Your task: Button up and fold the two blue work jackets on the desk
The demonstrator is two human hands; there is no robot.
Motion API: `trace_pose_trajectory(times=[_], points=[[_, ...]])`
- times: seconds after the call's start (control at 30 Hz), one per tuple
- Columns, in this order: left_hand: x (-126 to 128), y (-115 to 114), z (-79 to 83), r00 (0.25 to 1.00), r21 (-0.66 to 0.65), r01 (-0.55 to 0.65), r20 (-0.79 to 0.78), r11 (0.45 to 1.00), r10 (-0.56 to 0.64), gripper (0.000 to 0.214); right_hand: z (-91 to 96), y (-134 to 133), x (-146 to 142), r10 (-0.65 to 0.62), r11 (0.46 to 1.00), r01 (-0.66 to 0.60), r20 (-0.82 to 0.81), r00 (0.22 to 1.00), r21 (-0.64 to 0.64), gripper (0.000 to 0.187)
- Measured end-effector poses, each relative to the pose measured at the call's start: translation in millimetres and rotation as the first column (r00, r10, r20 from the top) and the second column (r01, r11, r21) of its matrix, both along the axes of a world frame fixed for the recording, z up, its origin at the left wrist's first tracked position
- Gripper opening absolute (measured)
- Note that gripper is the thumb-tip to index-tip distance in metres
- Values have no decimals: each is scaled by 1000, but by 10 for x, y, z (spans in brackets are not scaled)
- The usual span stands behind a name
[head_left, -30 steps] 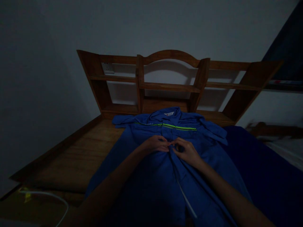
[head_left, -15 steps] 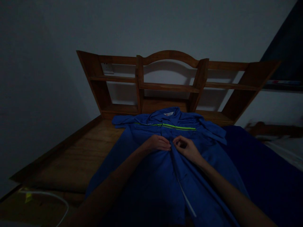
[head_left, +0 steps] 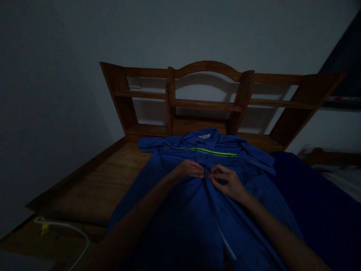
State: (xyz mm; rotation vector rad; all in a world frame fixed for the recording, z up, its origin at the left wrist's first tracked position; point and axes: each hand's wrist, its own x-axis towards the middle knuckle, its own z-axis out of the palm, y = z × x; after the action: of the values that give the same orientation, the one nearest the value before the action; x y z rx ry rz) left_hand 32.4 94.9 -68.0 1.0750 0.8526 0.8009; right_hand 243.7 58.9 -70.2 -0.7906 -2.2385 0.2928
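Note:
A blue work shirt (head_left: 180,210) with a collar and a bright yellow-green stripe across the chest lies spread out, front side up. Its collar, with a white label inside, points away from me. My left hand (head_left: 189,169) is closed on the left edge of the front opening, just below the stripe. Right beside it, my right hand (head_left: 227,181) pinches the other side of the opening between thumb and fingers. Whether a button sits between the fingertips is too dark to see. Below the hands the opening runs down toward me, showing a pale strip near the bottom.
A wooden shelf headboard (head_left: 205,103) stands behind the shirt against the wall. Bare wooden boards (head_left: 98,184) lie at left, with a white cable (head_left: 70,227) near the front. Dark blue cloth (head_left: 316,210) lies at right. A wall socket (head_left: 134,81) shows behind the shelf.
The view has shifted slightly, so everything sits a little further right. My right hand's fingers have changed their pinch on the shirt's edge. My left hand stays in place on the cloth.

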Motion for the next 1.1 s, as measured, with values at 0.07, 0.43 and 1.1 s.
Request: trace_pose_trajectory(times=[0.07, 0.43, 1.1], points=[[-10, 3, 17, 1000, 1, -18, -2, 1000, 18, 33, -9, -12, -5, -34, 999, 34, 26, 999, 25, 22], [50, -45, 63, 990, 130, -36, -131, 991, 53, 33, 31, 115, -14, -113, 942, 23, -252, 961, -334, 17], [36, -56, 65, 980, 246, 40, -200, 968, 10, 26, -100, 101, -66, -218, 945, 131, -277, 936, -300, 14]])
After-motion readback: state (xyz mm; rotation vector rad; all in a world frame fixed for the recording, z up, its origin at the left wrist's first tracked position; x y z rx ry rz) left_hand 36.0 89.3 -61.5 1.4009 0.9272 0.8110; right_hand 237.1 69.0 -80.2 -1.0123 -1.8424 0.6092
